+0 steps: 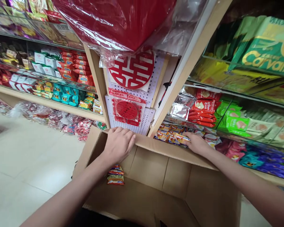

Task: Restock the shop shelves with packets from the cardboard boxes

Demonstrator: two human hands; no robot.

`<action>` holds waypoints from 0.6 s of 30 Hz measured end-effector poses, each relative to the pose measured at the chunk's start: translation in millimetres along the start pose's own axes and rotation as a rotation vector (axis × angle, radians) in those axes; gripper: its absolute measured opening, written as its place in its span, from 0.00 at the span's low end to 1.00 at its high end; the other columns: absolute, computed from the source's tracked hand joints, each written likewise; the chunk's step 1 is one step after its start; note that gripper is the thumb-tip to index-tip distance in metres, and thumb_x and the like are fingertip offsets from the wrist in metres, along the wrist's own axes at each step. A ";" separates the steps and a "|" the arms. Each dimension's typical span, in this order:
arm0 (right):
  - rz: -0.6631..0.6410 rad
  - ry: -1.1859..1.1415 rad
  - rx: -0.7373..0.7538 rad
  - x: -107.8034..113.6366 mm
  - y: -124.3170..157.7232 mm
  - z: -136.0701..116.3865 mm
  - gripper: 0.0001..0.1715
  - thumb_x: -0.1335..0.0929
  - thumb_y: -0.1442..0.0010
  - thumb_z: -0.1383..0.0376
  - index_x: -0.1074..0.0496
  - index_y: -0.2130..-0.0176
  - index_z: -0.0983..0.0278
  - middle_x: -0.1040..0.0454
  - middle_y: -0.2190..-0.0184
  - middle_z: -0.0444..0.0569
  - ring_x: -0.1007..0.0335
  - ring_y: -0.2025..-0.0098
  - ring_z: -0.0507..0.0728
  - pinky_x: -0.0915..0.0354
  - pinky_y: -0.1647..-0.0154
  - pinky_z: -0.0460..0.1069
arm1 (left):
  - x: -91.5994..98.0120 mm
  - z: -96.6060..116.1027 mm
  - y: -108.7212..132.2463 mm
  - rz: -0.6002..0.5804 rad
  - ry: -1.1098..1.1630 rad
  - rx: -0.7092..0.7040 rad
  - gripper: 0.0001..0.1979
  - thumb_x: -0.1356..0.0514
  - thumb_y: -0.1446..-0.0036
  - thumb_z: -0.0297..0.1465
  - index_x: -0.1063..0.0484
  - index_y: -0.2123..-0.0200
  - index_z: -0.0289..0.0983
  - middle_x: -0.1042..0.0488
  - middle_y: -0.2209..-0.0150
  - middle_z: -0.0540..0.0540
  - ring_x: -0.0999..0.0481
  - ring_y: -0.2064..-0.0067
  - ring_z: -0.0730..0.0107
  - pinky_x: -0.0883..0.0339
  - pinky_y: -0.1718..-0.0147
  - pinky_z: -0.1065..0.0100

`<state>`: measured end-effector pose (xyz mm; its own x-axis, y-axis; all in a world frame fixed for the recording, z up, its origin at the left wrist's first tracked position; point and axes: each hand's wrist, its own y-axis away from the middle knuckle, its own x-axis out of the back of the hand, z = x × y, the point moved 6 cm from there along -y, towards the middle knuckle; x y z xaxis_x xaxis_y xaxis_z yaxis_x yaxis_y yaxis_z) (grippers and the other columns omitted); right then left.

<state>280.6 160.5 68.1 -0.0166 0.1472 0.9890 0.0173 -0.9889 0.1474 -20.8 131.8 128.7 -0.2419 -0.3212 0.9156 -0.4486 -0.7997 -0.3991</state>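
Note:
A large open cardboard box [156, 176] stands in front of me against the shop shelves. My left hand [119, 143] lies over the box's far rim, fingers curled round the edge. Inside the box, just below that hand, a small stack of orange and yellow snack packets [115, 175] leans against the wall. My right hand [196, 142] reaches past the rim onto the low shelf and pinches a small orange snack packet [181, 137] among a row of like packets [167, 134].
Wooden shelves [68, 107] on the left and right carry many coloured snack packs. A white pegboard [144, 104] with red paper decorations hangs between them. A red bag in clear plastic [123, 22] hangs overhead. Wrapped sweets lie on the pale tiled floor [26, 157] at left.

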 end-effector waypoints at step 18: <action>0.009 0.254 0.045 -38.2 -66.3 13.1 0.17 0.42 0.41 0.61 0.35 0.56 0.68 0.28 0.64 0.60 0.30 0.62 0.65 0.38 0.66 0.54 | -0.9 -4.9 2.1 0.020 0.043 0.044 0.14 0.54 0.43 0.32 0.33 0.75 0.36 0.31 0.73 0.46 0.37 0.66 0.66 0.52 0.63 0.61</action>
<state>293.2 220.8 20.8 -0.2668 0.1227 0.9559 0.0628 -0.9875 0.1443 -25.8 133.0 126.8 -0.2875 -0.3158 0.9042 -0.4050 -0.8155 -0.4135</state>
